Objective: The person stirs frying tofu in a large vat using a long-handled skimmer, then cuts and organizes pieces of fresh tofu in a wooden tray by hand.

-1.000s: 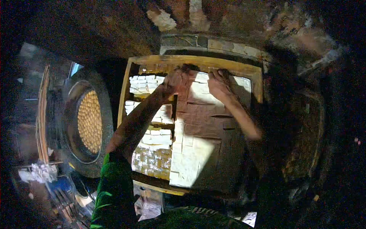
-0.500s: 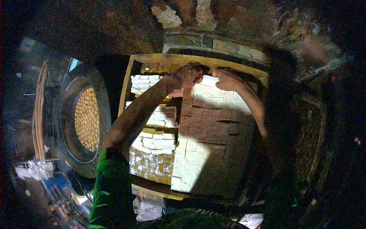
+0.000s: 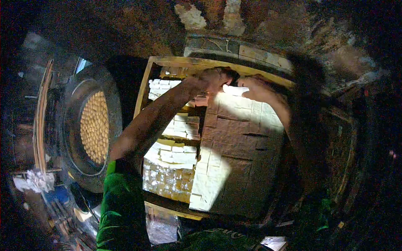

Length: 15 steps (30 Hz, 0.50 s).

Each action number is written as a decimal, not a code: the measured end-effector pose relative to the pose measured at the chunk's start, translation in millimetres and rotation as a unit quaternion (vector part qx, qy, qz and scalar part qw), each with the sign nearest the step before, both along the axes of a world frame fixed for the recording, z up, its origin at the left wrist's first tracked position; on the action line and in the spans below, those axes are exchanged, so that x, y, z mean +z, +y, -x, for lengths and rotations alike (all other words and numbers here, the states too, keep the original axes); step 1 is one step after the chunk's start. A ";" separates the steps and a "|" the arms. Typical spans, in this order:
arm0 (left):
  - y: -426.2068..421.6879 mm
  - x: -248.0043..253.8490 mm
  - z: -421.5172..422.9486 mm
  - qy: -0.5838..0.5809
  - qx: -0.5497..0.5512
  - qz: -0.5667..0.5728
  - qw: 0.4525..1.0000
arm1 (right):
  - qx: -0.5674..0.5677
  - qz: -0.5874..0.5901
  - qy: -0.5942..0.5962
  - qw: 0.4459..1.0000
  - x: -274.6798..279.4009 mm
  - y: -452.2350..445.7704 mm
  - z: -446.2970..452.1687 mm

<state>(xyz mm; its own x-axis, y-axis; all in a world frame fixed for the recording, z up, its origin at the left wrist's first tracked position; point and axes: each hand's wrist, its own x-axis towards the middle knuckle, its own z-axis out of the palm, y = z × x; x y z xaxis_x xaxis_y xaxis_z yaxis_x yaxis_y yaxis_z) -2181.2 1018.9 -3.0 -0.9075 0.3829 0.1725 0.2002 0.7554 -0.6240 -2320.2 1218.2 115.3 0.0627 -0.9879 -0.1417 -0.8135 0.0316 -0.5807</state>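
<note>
- The left hand (image 3: 215, 79) is at the far side, bent over in shadow with its fingers curled; whether they pinch anything, I cannot tell.
- The right hand (image 3: 260, 88) is just beside it, thumb side toward the left hand; its fingertips are hidden, so I cannot tell whether they pinch or only touch.
- A white piece (image 3: 235, 90) lies between the two hands, at the far edge of the packed slab, its right end against the right hand.
- Handling here probably calls for a light, even touch from both sides, the piece kept level and square to its neighbours; squeezing could crack a corner, and dragging could open the seams.
- The white slab (image 3: 209, 178) fills the right part of the tray, cut into blocks with thin seams, a few gaping; its surface looks matte and slightly wrinkled, sunlit at the far end and near left corner, shaded between.
- Left of it, shorter white rows (image 3: 171, 154) sit apart on a shiny woven base (image 3: 167, 180).
- The wooden tray (image 3: 180, 62) frames everything.
- Farther left, a dark bowl (image 3: 73, 125) holds round tan balls (image 3: 94, 127).
</note>
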 end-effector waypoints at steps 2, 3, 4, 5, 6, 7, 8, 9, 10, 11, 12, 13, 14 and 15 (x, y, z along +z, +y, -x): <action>5.2 44.7 -1.7 -0.164 0.037 -0.324 0.931 | 0.019 0.003 -0.035 0.999 6.1 -1.5 5.9; 6.3 66.5 -7.8 -0.200 0.030 -0.362 0.910 | 0.039 0.006 -0.070 0.997 15.2 -2.4 6.3; 8.0 90.3 -14.3 -0.236 0.026 -0.400 0.885 | 0.011 -0.119 -0.107 0.987 34.6 -2.2 2.9; 12.2 100.3 -27.2 -0.283 0.047 -0.499 0.818 | 0.010 -0.119 -0.108 0.987 34.5 -1.6 -0.6; 19.9 111.5 -34.1 -0.306 0.056 -0.545 0.779 | -0.014 -0.178 -0.130 0.975 34.9 0.0 -4.9; 25.5 116.9 -40.3 -0.326 0.066 -0.588 0.737 | -0.037 -0.235 -0.151 0.959 36.7 0.9 -7.5; 26.7 118.6 -41.4 -0.358 0.138 -0.680 0.625 | 0.038 -0.174 -0.055 0.983 32.5 0.5 -10.1; 27.6 120.4 -42.2 -0.378 0.206 -0.753 0.497 | 0.038 -0.172 -0.053 0.983 29.3 2.9 -10.2; 30.3 129.1 -43.9 -0.378 0.205 -0.753 0.499 | 0.042 -0.113 -0.018 0.993 25.5 9.1 -12.0; 34.1 144.9 -47.5 -0.378 0.185 -0.660 0.623 | 0.045 -0.056 0.016 0.997 27.3 13.4 -16.4; 37.0 160.2 -52.6 -0.368 0.162 -0.551 0.731 | 0.013 -0.134 0.020 0.991 37.6 12.0 -22.5; 37.4 166.7 -58.3 -0.351 0.136 -0.430 0.821 | 0.013 -0.136 0.018 0.990 28.7 15.5 -23.3; 33.4 132.0 -62.1 -0.201 -0.013 -0.462 0.864 | 0.024 -0.086 0.028 0.996 13.1 19.2 -23.5; 38.9 126.2 -66.6 -0.021 -0.144 -0.439 0.886 | 0.030 -0.060 0.033 0.997 9.6 20.7 -26.4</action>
